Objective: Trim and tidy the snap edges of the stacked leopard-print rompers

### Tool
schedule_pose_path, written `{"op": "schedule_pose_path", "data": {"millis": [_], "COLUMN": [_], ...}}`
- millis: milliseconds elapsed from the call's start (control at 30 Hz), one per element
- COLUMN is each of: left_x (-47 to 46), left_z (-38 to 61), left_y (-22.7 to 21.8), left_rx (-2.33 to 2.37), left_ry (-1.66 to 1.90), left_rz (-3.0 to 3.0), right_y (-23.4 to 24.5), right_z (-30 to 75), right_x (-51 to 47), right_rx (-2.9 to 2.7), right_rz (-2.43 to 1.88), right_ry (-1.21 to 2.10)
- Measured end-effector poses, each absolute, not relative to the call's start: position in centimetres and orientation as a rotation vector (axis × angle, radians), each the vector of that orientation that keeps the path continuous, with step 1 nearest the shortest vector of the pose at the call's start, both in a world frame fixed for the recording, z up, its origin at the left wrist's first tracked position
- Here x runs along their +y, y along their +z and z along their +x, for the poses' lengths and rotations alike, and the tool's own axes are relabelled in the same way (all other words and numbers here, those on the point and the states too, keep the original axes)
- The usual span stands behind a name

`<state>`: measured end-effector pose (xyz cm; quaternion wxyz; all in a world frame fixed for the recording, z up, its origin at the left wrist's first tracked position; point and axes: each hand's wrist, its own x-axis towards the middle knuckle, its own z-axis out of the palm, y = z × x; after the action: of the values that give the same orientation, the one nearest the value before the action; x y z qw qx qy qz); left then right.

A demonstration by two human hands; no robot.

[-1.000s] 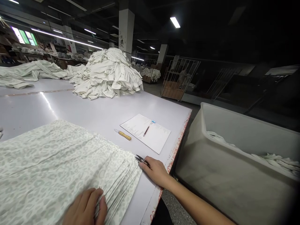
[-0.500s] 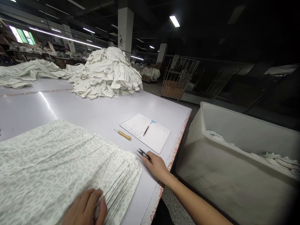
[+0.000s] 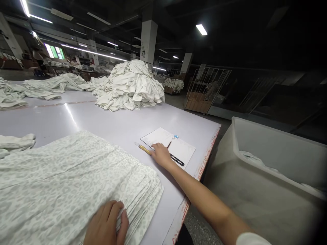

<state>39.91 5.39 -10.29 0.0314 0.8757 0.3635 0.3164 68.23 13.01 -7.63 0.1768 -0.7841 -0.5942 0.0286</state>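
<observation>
My left hand (image 3: 106,223) rests on a stack of pale fabric pieces (image 3: 84,177) with a grey-green leopard print. Its fingers lie together on top, with the thumb apart near the layered edge. Farther out, my right hand (image 3: 161,156) reaches over the near edge of a paper-covered board (image 3: 182,149). Its thumb and forefinger are apart at the handle end of a small tool with a yellow wooden handle (image 3: 145,149) and a thin metal tip. Black thread snips (image 3: 177,160) lie on the paper beside that hand, partly hidden by it. A blue binder clip (image 3: 175,136) and a partly covered pencil (image 3: 169,144) are on the board.
A large heap of whitish garments (image 3: 134,86) stands at the back of the white table (image 3: 109,119). More cloth (image 3: 16,143) lies at the left. Beyond the table's right edge is a big pale bin (image 3: 255,177) with fabric inside. A wire cage cart (image 3: 204,92) stands behind.
My right hand has let go of the snips onto the papers and moved forward to the yellow-handled tool. The left hand stays on the stack. The view has turned left.
</observation>
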Motion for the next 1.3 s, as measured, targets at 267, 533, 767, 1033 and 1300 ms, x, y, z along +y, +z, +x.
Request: {"op": "schedule_pose_path", "data": {"millis": [267,533,767,1033,1300], "left_x": [4.8,6.0,6.2,5.9,5.6], "left_z": [39.9,39.5,38.8,38.7,38.6], "left_y": [-9.4,-9.3,-9.0,-7.9,-7.8], "left_rx": [1.209,1.211,1.089,1.242,1.246], "left_ry": [0.935,0.692,0.665,0.613,0.657], "left_rz": [2.560,2.258,2.220,1.707,1.647], "right_y": [-5.1,-4.2,-7.2,-6.8,-6.5], "right_z": [64.7,60.0,56.6,56.0,55.3], "right_x": [14.7,-0.7,-3.6,-3.8,-4.3], "right_rx": [-1.625,-1.372,-1.140,-1.228,-1.257], "right_rz": [-2.104,-1.237,-1.287,-1.365,-1.401], "right_ry": [0.602,1.597,1.605,1.549,1.509]}}
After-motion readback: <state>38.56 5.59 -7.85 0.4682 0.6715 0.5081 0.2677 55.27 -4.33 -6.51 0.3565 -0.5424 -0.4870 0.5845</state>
